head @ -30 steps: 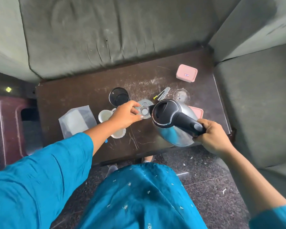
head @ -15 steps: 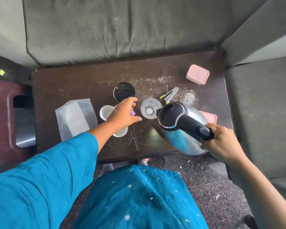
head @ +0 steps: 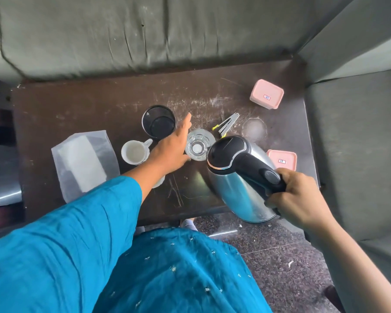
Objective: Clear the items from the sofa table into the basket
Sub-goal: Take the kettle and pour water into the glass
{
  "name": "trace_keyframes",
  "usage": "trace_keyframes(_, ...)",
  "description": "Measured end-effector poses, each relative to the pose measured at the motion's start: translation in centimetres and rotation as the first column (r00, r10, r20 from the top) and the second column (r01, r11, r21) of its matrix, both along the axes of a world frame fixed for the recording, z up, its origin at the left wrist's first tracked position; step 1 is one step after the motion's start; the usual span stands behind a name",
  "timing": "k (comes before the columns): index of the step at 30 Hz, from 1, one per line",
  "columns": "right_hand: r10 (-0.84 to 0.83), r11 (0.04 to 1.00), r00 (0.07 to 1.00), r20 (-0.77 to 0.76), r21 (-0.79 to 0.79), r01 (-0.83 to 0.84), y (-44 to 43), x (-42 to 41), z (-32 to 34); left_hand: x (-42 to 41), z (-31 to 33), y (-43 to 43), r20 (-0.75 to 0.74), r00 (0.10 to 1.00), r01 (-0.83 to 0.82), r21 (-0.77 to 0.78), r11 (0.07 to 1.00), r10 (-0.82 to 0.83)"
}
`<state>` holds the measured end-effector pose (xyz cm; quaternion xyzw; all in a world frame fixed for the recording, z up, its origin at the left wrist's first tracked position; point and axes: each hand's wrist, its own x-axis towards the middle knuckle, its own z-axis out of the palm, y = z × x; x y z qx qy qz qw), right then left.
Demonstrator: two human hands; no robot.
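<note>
Kettle point(head: 235, 184), steel with a black lid and handle, hangs tilted over the near right edge of the sofa table point(head: 77, 109). The person's right hand point(head: 303, 199) grips its handle, as it did a second ago. The left hand point(head: 169, 150) has changed: a second ago its fingers curled at the rim of the clear glass point(head: 199, 145). Now they are straight and hold nothing, reaching between the glass and the black mesh cup point(head: 158, 122). A white mug point(head: 134, 152) stands left of that wrist. Farther back lie a stapler point(head: 227, 125) and a pink box point(head: 266, 93). Only the kettle is lifted and the basket is out of view, so clearing seems barely begun.
</note>
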<state>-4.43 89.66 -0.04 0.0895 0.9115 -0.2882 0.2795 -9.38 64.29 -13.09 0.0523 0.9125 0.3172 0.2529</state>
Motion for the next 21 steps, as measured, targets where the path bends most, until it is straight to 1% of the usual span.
trace_keyframes(5,-0.008,1.0,1.0,-0.027,0.014,0.009,-0.2,-0.3,0.5,-0.5,0.0,0.2,-0.04,0.997,0.056,-0.052,0.997,-0.058)
trace_keyframes(8,-0.017,1.0,1.0,-0.016,0.018,0.018,0.0,-0.4,0.5,-0.6,0.0,0.3,-0.038,0.993,0.108,-0.083,0.991,-0.111)
trace_keyframes(11,0.003,0.999,0.999,-0.043,0.045,-0.002,0.3,-0.5,0.6,-0.7,0.0,0.2,-0.037,0.986,0.157,-0.107,0.982,-0.162)
trace_keyframes(15,0.108,0.986,0.991,-0.079,0.139,-0.096,0.3,-0.8,0.9,-0.8,-0.1,0.1,-0.042,0.989,0.137,-0.102,0.985,-0.141)
trace_keyframes(21,0.216,0.96,0.975,-0.051,0.191,-0.202,-0.1,-1.9,1.5,-0.8,-0.4,0.2,-0.034,0.995,0.088,-0.074,0.993,-0.091)
